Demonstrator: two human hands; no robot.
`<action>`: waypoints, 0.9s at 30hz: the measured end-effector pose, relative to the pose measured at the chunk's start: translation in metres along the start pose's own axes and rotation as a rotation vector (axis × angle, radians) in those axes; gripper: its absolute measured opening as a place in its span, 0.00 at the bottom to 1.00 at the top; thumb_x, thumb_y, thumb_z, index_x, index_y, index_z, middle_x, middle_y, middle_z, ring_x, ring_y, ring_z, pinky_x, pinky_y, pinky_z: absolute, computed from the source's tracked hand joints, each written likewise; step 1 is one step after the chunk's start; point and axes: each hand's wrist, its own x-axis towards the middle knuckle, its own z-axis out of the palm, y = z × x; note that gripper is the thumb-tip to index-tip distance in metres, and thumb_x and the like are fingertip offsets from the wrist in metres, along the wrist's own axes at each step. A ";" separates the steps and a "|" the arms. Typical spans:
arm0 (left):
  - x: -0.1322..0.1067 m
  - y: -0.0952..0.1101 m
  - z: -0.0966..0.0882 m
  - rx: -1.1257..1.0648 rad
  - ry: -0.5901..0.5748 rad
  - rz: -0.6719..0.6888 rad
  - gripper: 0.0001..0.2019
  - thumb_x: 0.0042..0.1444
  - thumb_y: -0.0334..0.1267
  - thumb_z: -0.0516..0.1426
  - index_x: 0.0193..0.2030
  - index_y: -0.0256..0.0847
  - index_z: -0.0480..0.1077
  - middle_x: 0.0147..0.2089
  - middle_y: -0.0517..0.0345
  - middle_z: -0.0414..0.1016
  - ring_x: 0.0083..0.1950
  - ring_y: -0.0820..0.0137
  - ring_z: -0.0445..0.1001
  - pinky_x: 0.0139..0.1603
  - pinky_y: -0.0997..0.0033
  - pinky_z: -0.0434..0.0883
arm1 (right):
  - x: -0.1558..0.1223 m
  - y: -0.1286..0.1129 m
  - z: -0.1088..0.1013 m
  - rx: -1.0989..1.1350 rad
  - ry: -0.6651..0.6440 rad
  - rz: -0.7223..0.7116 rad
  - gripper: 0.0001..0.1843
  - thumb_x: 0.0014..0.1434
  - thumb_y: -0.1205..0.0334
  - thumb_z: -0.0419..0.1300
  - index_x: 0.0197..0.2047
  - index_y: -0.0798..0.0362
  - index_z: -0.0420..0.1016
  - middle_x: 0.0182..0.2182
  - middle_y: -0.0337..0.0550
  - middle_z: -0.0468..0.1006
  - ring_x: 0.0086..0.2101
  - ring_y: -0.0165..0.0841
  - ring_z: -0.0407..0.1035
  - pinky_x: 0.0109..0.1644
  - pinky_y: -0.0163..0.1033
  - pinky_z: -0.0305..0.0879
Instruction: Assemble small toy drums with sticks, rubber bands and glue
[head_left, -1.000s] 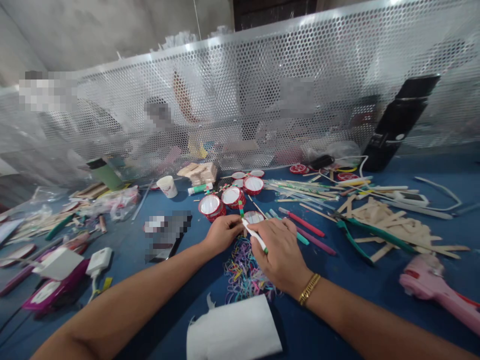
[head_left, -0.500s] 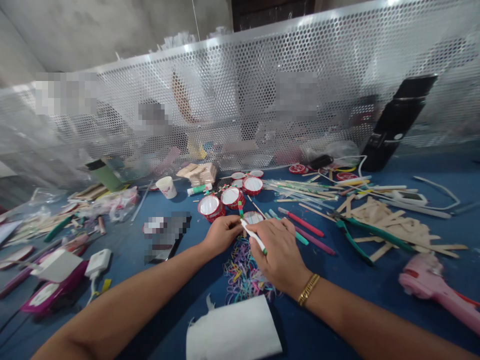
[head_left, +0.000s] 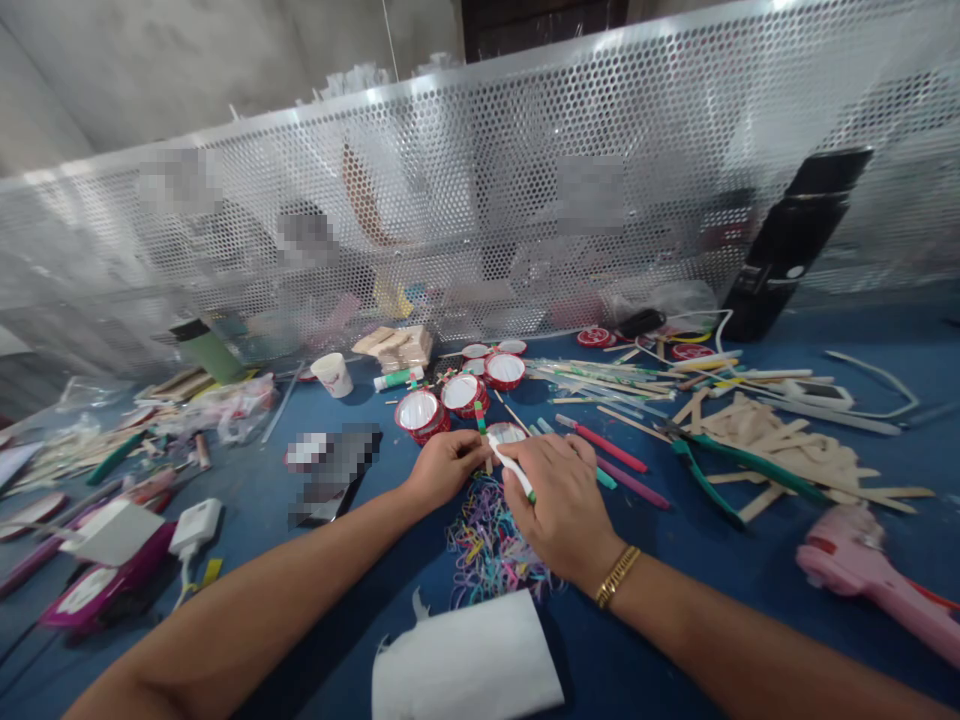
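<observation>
"What do you have in the hands?"

"From my end, the left hand (head_left: 446,470) pinches a small stick (head_left: 481,420), thumb against finger. The right hand (head_left: 559,490) holds a white pen (head_left: 516,468) in a writing grip. The stick is between the two, just beyond the rubber bands (head_left: 491,550) on the table (head_left: 255,490); its upper part has green and red bands."

"Is the pen tip on it?"

"Right at it — touching or just beside, I can't tell from here."

"How would you do this part well?"

"I'd pinch the stick close to the spot being worked, so it can't roll or tip. Then rest the right hand's edge on something, use short, light strokes, and turn the stick rather than the pen. Fresh ink could smear, so I'd hold fingertips clear of it."

"Anything nearby to mind?"

"The red drums (head_left: 421,416) — just past the left hand, so the knuckles could nudge them."
</observation>
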 end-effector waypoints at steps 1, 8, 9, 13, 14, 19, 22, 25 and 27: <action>0.000 0.000 0.000 -0.010 -0.004 -0.001 0.16 0.62 0.45 0.56 0.28 0.36 0.73 0.26 0.62 0.72 0.27 0.74 0.64 0.30 0.75 0.60 | 0.001 0.000 0.000 -0.009 0.006 0.010 0.10 0.65 0.64 0.52 0.46 0.51 0.72 0.39 0.43 0.79 0.42 0.38 0.68 0.54 0.49 0.51; 0.000 -0.004 0.001 -0.003 0.009 -0.005 0.14 0.60 0.43 0.57 0.28 0.36 0.72 0.24 0.63 0.70 0.27 0.75 0.64 0.29 0.76 0.59 | 0.001 -0.001 -0.001 0.030 -0.036 -0.024 0.11 0.65 0.64 0.52 0.48 0.50 0.72 0.40 0.42 0.79 0.43 0.38 0.68 0.53 0.48 0.51; 0.000 -0.004 0.001 -0.001 0.011 -0.007 0.14 0.60 0.43 0.57 0.28 0.36 0.73 0.24 0.63 0.70 0.27 0.75 0.64 0.29 0.76 0.59 | 0.001 -0.001 -0.001 0.025 -0.034 -0.021 0.11 0.65 0.64 0.52 0.48 0.50 0.72 0.40 0.41 0.79 0.42 0.38 0.68 0.53 0.48 0.51; 0.000 -0.002 0.001 -0.015 0.000 -0.005 0.16 0.61 0.45 0.56 0.28 0.35 0.74 0.25 0.62 0.71 0.27 0.75 0.63 0.29 0.76 0.58 | 0.002 0.000 -0.001 -0.004 0.016 0.012 0.09 0.65 0.64 0.52 0.46 0.51 0.72 0.39 0.43 0.79 0.41 0.38 0.68 0.52 0.48 0.52; 0.000 -0.002 0.001 -0.020 -0.002 -0.005 0.16 0.61 0.45 0.56 0.28 0.35 0.74 0.26 0.62 0.71 0.27 0.75 0.64 0.29 0.76 0.58 | 0.002 0.000 -0.002 -0.001 0.016 0.011 0.09 0.65 0.64 0.52 0.46 0.51 0.72 0.39 0.43 0.79 0.41 0.38 0.68 0.52 0.48 0.52; 0.000 -0.003 0.001 -0.021 0.000 -0.012 0.14 0.60 0.43 0.57 0.29 0.35 0.73 0.25 0.63 0.71 0.27 0.75 0.64 0.30 0.76 0.59 | 0.003 -0.001 -0.002 0.031 -0.039 -0.021 0.11 0.66 0.63 0.51 0.48 0.50 0.72 0.40 0.42 0.79 0.43 0.38 0.68 0.53 0.48 0.51; 0.000 -0.003 0.001 -0.017 0.003 -0.008 0.16 0.61 0.45 0.57 0.28 0.35 0.73 0.25 0.63 0.71 0.27 0.75 0.63 0.29 0.76 0.58 | 0.003 0.000 -0.002 0.008 -0.015 0.003 0.10 0.65 0.63 0.52 0.47 0.50 0.72 0.40 0.42 0.79 0.42 0.38 0.68 0.52 0.48 0.52; 0.000 -0.003 0.002 -0.013 0.004 -0.013 0.17 0.61 0.47 0.56 0.28 0.36 0.74 0.25 0.63 0.71 0.26 0.75 0.62 0.28 0.76 0.58 | 0.004 0.000 -0.003 0.006 0.005 0.010 0.10 0.65 0.63 0.52 0.47 0.51 0.72 0.40 0.43 0.79 0.41 0.38 0.68 0.51 0.47 0.52; 0.000 -0.004 0.002 -0.017 0.005 -0.023 0.16 0.60 0.46 0.57 0.29 0.36 0.74 0.25 0.63 0.70 0.26 0.75 0.63 0.29 0.76 0.58 | 0.004 -0.001 -0.003 0.017 -0.010 -0.006 0.10 0.66 0.63 0.51 0.47 0.51 0.72 0.40 0.43 0.79 0.42 0.38 0.68 0.52 0.48 0.52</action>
